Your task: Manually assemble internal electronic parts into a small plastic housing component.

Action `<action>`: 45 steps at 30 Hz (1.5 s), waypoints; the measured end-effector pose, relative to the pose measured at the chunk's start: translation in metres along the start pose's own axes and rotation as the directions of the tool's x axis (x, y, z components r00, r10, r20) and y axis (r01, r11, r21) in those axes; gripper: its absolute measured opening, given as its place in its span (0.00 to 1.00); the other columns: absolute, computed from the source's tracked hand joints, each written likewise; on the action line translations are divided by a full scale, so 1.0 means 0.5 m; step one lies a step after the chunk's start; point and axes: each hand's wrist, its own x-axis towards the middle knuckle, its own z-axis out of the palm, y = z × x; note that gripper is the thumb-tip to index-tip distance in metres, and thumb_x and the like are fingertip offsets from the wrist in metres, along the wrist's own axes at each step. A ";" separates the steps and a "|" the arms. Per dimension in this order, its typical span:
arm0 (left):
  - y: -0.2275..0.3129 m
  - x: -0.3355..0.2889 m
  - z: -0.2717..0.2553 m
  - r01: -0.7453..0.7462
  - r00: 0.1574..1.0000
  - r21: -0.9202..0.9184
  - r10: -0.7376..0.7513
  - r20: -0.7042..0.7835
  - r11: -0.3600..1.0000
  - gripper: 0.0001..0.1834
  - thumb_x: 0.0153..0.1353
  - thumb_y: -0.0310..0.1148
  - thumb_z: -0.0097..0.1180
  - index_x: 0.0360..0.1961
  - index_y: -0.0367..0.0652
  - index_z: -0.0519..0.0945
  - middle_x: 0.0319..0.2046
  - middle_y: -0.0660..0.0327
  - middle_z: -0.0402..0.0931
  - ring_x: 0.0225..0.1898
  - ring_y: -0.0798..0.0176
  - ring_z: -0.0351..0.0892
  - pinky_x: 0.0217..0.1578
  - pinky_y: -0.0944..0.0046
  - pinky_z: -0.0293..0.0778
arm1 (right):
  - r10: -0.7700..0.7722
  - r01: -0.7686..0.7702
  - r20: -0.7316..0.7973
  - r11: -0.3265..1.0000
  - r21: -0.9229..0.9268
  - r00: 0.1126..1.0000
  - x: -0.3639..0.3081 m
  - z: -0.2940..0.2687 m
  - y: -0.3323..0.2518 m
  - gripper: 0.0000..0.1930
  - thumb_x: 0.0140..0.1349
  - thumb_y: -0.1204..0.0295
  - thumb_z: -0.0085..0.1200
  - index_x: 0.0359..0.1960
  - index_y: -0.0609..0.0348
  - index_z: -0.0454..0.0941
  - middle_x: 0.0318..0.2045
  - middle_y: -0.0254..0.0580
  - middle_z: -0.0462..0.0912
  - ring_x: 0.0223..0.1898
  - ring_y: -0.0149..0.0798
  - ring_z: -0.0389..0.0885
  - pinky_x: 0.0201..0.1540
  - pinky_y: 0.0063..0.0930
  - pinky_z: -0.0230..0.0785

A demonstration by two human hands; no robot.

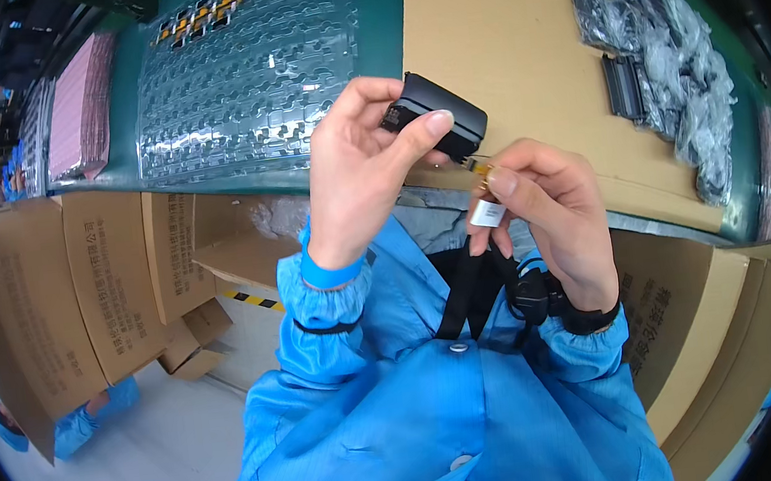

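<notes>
My left hand (360,163) grips a small black rectangular box-shaped part (436,115), thumb on its front face, raised above the bench edge. Just to its right, my right hand (547,209) pinches a small connector (482,174) with a white tag (487,214), its tip touching the underside of the black part. A black cable (527,293) and a black strap (459,294) hang from the right hand down over my blue sleeves.
A clear plastic tray (245,67) with several small orange-and-black pieces lies on the green bench. A brown cardboard sheet (516,48) carries a pile of bagged black parts (667,61). Cardboard boxes (62,293) stand below at left. Pink trays (80,108) sit far left.
</notes>
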 end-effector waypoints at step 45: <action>0.022 -0.081 0.023 -0.124 0.987 0.127 0.109 0.118 0.984 0.18 0.68 0.18 0.47 0.59 0.31 0.73 0.44 0.54 0.79 0.44 0.68 0.79 0.45 0.69 0.75 | -0.117 0.029 -0.244 0.940 -0.339 0.963 0.007 0.051 -0.029 0.09 0.65 0.72 0.61 0.38 0.67 0.83 0.26 0.38 0.85 0.24 0.24 0.79 0.24 0.15 0.69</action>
